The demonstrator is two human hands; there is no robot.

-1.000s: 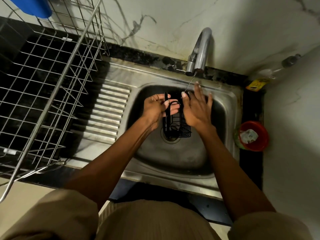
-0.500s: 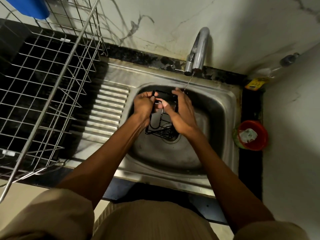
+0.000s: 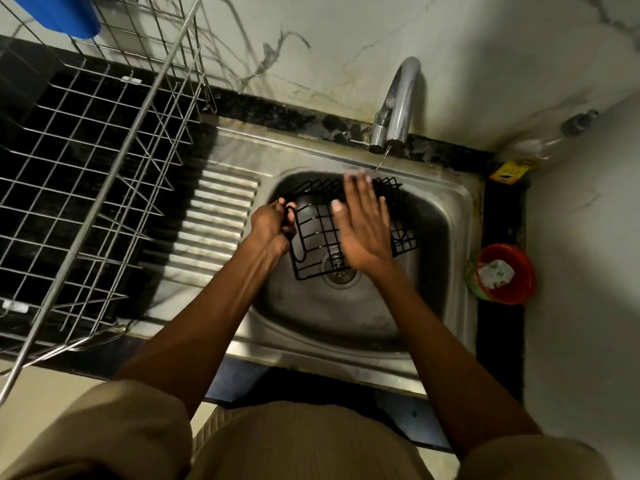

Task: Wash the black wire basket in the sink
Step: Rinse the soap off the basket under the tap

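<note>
Black wire basket (image 3: 317,237) held over sink (image 3: 446,216) bowl, above drain (image 3: 340,270). Left hand (image 3: 272,225) grip curled round basket's left rim wire. Right hand (image 3: 363,225) flat, fingers straight, pressing on basket mesh. Thin water stream falls from tap (image 3: 398,105) near right fingertips (image 3: 360,176).

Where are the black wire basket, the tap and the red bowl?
black wire basket (image 3: 313,233), head view, on its bottom grid.
tap (image 3: 401,95), head view, on the curved spout.
red bowl (image 3: 519,277), head view, on its right rim.
</note>
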